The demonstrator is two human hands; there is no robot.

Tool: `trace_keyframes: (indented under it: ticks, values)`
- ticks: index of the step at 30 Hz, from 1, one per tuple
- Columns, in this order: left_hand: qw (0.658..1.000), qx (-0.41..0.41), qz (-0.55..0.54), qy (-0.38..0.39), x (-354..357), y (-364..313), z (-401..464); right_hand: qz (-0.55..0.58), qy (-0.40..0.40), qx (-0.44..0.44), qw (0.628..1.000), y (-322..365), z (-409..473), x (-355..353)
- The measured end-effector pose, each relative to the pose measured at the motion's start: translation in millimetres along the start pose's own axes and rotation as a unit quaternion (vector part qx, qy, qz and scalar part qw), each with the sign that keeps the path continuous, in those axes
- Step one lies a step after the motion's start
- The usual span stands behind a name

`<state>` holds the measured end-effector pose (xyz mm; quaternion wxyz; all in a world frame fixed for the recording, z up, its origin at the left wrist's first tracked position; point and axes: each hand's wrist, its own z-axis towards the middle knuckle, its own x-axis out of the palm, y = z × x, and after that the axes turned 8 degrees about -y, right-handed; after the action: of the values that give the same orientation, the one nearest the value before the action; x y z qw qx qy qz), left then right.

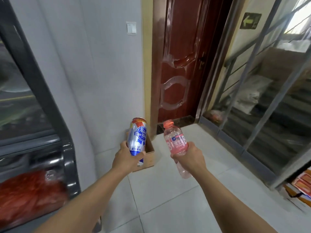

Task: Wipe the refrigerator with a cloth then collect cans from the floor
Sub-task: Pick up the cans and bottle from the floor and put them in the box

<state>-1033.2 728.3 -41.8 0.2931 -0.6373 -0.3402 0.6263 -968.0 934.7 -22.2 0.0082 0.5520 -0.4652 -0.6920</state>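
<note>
1. Clearly the biggest thing in view is the black-framed, glass-fronted refrigerator (33, 115) along the left edge; no cloth shows anywhere, so I judge the wiping part is over and collecting is the step in hand.
2. Next, the pale tiled floor (168, 199) runs ahead to a dark red panelled door (178, 64); no further cans lie on the visible tiles.
3. Smaller, the open brown cardboard box (149, 155) sits on the floor against the white wall, just beyond the left hand and partly hidden by it. It looks like the likely drop point.
4. To do this step well, I would bring each container over the box mouth, lower it close, then let go one hand at a time so nothing bounces out or tips the light box.
5. The clear plastic bottle with pink cap and pink label (176, 142) leans its cap away and slightly left, held off the floor, near the can but apart from it. The right hand (188, 158) is wrapped tight around its lower half.
6. The tall silver, blue and red beer can (137, 137) stands nearly upright in the air above the box's near edge. Its printing is crisp and I see no dents. The left hand (126, 157) is clamped around its base, thumb on the left.
</note>
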Motion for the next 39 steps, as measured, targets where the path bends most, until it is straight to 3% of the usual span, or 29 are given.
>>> trace_keyframes:
  ticks: [10,17,28,39]
  values:
    - [0.991,-0.105,-0.016,-0.076,68.3,-31.2,141.5,-0.043,0.080,-0.077,0.993,43.9,205.5,55.1]
    - [0.982,-0.161,-0.033,-0.092,89.9,-8.5,240.1,-0.045,0.145,-0.088,0.984,79.3,299.3,134.1]
    - [0.977,-0.211,-0.005,0.007,170.9,72.4,429.7,-0.080,0.195,0.018,0.977,99.7,426.0,295.4]
    - [0.951,-0.295,0.041,0.084,297.1,210.0,530.4,-0.103,0.294,0.097,0.945,7.1,515.4,477.3]
